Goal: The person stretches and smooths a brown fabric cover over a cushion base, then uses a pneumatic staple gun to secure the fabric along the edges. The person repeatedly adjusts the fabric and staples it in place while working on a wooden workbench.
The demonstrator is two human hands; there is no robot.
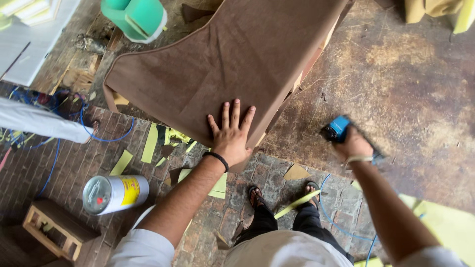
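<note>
Landmark: brown fabric panel, stretched over a frame, occupying the upper centre; a pale edge of the frame shows along its right side.

1. White-sleeved arm of another person, far left of the panel, reaching in from the edge.
2. Blue hose, looping on the brick floor left of the panel's lower corner.
3. Small wooden stool, well below and left of the panel.
4. Metal can with a yellow label, lying on its side on the bricks, below the panel's left corner.
5. Green plastic container, just above the panel's upper left edge.
6. Yellow foam offcuts, scattered on the floor directly under the panel's lower edge.
7. Left hand, black band at the wrist, fingers spread apart and laid flat on the panel's lower edge, pressing the fabric; it grips nothing.
8. Sandalled feet, on the bricks below the panel's lower right corner.
9. Right hand, well to the right of the panel and clear of it, fingers closed around a blue staple gun; a second blue hose trails on the floor beneath the wrist.
10. Stained concrete floor, right of the panel, scattered with small staples.
</note>
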